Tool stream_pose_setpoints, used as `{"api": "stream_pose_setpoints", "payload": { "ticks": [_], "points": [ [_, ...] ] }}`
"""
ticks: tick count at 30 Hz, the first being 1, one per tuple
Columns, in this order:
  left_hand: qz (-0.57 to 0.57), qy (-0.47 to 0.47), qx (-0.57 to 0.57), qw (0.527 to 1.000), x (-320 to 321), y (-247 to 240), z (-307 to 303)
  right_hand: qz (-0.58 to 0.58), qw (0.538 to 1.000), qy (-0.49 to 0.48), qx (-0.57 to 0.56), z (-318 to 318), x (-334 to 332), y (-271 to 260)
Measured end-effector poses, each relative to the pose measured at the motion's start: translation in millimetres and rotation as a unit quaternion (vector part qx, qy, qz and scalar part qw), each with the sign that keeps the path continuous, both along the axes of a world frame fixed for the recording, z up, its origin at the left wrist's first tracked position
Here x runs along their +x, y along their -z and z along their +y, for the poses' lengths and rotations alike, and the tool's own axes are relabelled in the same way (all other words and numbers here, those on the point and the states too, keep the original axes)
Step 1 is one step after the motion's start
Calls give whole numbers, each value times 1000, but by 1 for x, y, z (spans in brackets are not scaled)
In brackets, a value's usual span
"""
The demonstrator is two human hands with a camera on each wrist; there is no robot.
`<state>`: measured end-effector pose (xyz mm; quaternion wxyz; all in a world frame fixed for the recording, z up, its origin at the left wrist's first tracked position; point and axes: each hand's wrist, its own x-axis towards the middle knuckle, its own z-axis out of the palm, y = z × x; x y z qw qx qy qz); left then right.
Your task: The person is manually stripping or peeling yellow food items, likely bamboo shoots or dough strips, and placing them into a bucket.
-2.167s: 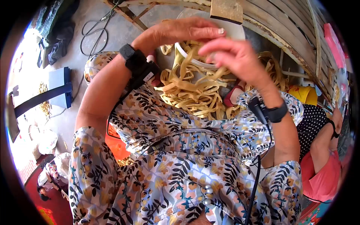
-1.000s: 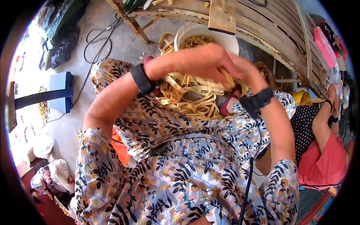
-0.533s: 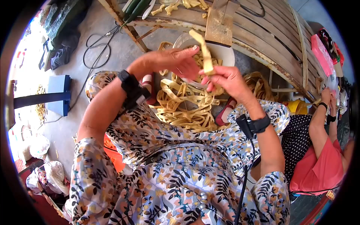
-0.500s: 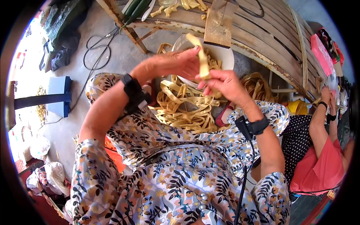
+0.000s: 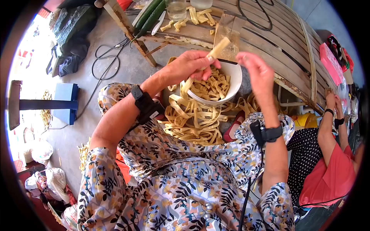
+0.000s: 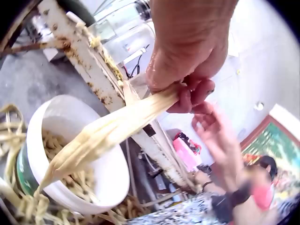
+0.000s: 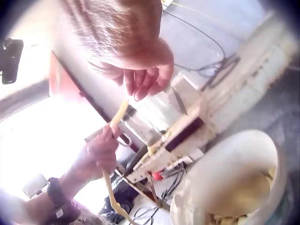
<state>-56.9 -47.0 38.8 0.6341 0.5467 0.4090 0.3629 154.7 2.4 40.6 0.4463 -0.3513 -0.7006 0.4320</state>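
Observation:
My left hand (image 5: 189, 64) grips a long, pale yellow, flat strip (image 5: 219, 47) above a white bucket (image 5: 237, 81). One end sticks up past the thumb, and the other hangs toward the near rim. In the left wrist view, the strip (image 6: 101, 133) widens below the fingers and narrows to a thin tail. My right hand (image 5: 259, 75) is raised to the right of the bucket, fingers loosely bent and holding nothing. The right wrist view shows its fingertips (image 7: 140, 89) just above the strip's upper end. Short cut pieces (image 5: 212, 87) lie inside the bucket.
Long strips (image 5: 189, 123) lie heaped on the floor between the feet. A slatted bench (image 5: 281, 46) stands beyond, with a wooden board (image 5: 230, 32) jutting over the bucket. Cucumbers (image 5: 152, 16), a white-handled knife (image 5: 158, 24) and a glass jar (image 5: 176, 9) rest on it. Another person (image 5: 327, 177) sits at right.
Half a second ago my right hand pinched the strip beside my open left hand. The left hand has since taken it, and the right hand has let go and moved up and right.

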Motion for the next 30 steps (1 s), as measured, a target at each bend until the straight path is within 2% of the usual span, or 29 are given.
{"api": "stream_pose_setpoints", "payload": {
  "ticks": [1, 2, 3, 5, 7, 9, 10, 12, 13, 15, 16, 17, 18, 19, 20, 22, 23, 24, 25, 27, 28, 30],
  "points": [
    [57, 13, 31, 998, 2, -1, 0, -2, 998, 19, 63, 7, -1, -14],
    [169, 5, 75, 983, 7, 3, 2, -44, 996, 10, 83, 14, -4, -18],
    [217, 9, 156, 964, 11, 11, 1, -87, 991, 0, 102, 18, -9, -20],
    [308, 14, 315, 897, 16, 24, 0, -204, 972, -29, 113, 19, -14, -14],
    [388, 7, 329, 861, 20, 23, -1, -349, 930, -63, 94, 17, -15, 10],
    [441, 12, 335, 832, 20, 29, 3, -347, 936, -49, -17, 8, -14, 25],
    [432, 26, 339, 836, 20, 31, 3, -345, 935, -42, -74, 4, -13, 34],
    [413, 54, 347, 840, 20, 34, 3, -305, 951, -12, -57, 4, -9, 51],
    [398, 56, 341, 850, 17, 33, 5, -284, 958, 4, -46, 6, -6, 57],
    [367, 63, 326, 869, 6, 29, 12, -310, 948, -41, -59, 4, 4, 65],
    [359, 79, 253, 895, 0, 21, 18, -323, 942, -65, -66, 0, 6, 65],
    [319, 48, 231, 918, -7, 24, 22, -261, 938, -156, -165, -3, 7, 62],
    [276, 44, 197, 940, -12, 24, 27, -194, 913, -244, -262, -8, 4, 50],
    [233, 39, 162, 958, -14, 23, 30, -121, 868, -328, -353, -13, 0, 34],
    [179, 14, 120, 976, -12, 25, 30, -21, 848, -354, -393, -18, -4, 11],
    [68, -33, 38, 996, -2, 35, 32, 170, 833, -337, -404, -11, -10, 7],
    [-78, 7, -34, 996, 3, 52, 33, 262, 816, -324, -401, -3, -11, 5],
    [-80, 19, -63, 995, 15, 46, 27, 277, 807, -309, -419, 7, -10, 4],
    [-81, 30, -93, 992, 27, 39, 22, 219, 869, -273, -350, 11, -10, 10],
    [-280, 131, -207, 928, 34, 58, 22, 97, 955, -194, -204, 12, -12, 25],
    [-327, 151, -237, 902, 36, 65, 20, 30, 973, -169, -153, 12, -11, 26],
    [-345, 162, -275, 882, 40, 73, 19, -53, 983, -135, -114, 8, -11, 28]
  ]
}}
